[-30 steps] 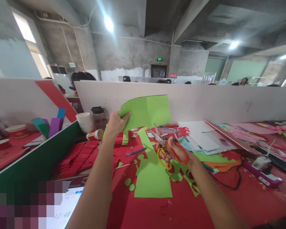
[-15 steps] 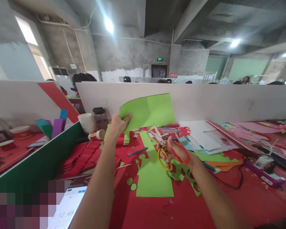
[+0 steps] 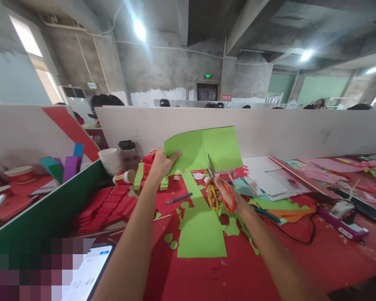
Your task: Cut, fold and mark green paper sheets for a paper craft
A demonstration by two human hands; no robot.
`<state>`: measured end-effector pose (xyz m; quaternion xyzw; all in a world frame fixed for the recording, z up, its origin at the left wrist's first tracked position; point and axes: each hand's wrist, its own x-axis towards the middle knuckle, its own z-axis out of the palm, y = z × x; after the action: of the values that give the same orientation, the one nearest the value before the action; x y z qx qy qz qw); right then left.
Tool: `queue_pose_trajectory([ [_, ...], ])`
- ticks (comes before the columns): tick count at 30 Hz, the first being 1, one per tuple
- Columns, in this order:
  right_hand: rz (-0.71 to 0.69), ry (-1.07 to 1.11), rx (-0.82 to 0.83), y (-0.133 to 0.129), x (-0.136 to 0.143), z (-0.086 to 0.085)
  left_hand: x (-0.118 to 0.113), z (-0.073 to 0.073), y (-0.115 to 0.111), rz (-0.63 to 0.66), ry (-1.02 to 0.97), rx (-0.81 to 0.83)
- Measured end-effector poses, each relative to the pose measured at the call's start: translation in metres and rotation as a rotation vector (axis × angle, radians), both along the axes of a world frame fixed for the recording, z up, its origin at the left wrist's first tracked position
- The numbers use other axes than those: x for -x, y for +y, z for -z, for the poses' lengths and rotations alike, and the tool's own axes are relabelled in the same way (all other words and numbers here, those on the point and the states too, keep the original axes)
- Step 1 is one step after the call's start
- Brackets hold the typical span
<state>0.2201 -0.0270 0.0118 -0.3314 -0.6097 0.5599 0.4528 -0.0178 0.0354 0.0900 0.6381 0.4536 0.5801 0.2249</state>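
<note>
My left hand [image 3: 166, 162] pinches the left end of a green paper sheet [image 3: 221, 146], thumb on the near face. The sheet is held up above the table, slightly curved, with a crease near its middle. My right hand [image 3: 219, 193] grips scissors [image 3: 211, 169] with one yellow and one red handle loop, fingers through them. The blades point up and overlap the lower edge of the sheet near the crease; they look nearly closed. Below, a cut green paper piece [image 3: 202, 236] lies flat on the red table, with green scraps [image 3: 232, 227] beside it.
Stacked red paper pieces [image 3: 105, 207] lie left, beside a green divider [image 3: 50, 196]. Paper cups [image 3: 110, 161] and a dark-lidded bottle [image 3: 129, 154] stand behind. A dark pen-like tool [image 3: 179, 198] lies mid-table. White sheets [image 3: 269, 177] and a purple power strip [image 3: 343, 223] are right; a phone [image 3: 92, 267] is near left.
The scissors have come up and their blades have drawn together at the sheet's lower edge. The sheet and my left hand have shifted slightly right in view.
</note>
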Motion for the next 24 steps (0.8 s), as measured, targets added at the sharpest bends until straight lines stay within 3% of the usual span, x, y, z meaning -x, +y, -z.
queue_pose_trajectory([
  [8, 0.094, -0.030, 0.002, -0.0014, -0.0005, -0.0060, -0.0088, 0.0028, 0.0002, 0.053, -0.051, -0.010],
  [14, 0.065, -0.095, -0.053, -0.0052, -0.0027, -0.0093, -0.0045, 0.0057, 0.0028, -0.006, -0.049, -0.006],
  [24, 0.089, -0.127, -0.064, 0.0011, -0.0022, -0.0039, -0.0063, 0.0091, 0.0046, 0.041, -0.061, -0.035],
])
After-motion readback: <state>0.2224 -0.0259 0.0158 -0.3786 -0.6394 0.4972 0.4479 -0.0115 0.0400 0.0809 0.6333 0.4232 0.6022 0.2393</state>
